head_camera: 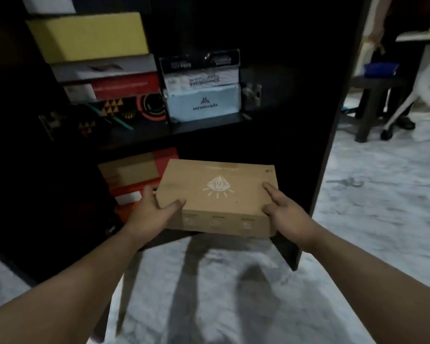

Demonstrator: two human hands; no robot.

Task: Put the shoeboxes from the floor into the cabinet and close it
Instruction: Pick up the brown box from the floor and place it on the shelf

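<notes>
**Brown shoebox held at the open cabinet's lower shelf**

Cabinet point(333, 135): dark, open, seen from above; interior dim.

Upper shelf, left: a stack with a yellow box point(90, 37) near the top, under it a white box point(104, 69), a red box point(114, 88), and a dark patterned box point(124, 109) at the bottom. Just beside the stack, to its right: a light blue box point(204, 104) marked "veranevada", with a black-and-white box point(200, 70) on top.

Lower shelf, left: an orange and brown box point(132, 177), lying flat.

Left hand point(152, 209): clasps the near left corner of the brown shoebox point(216, 197), thumb across the lid, fingers round the side.

Brown shoebox: plain cardboard, lid closed, pale emblem on top; held level between both hands at the mouth of the lower shelf, just beside the orange and brown box, its near end above the floor point(382, 207).

Right hand point(286, 214): grips the near right corner, forefinger laid along the lid, thumb on the lid's front edge.

Floor: pale, marbled. Far right, well apart: a dark stool point(372, 105) bearing a blue item point(380, 68), not identifiable.
</notes>
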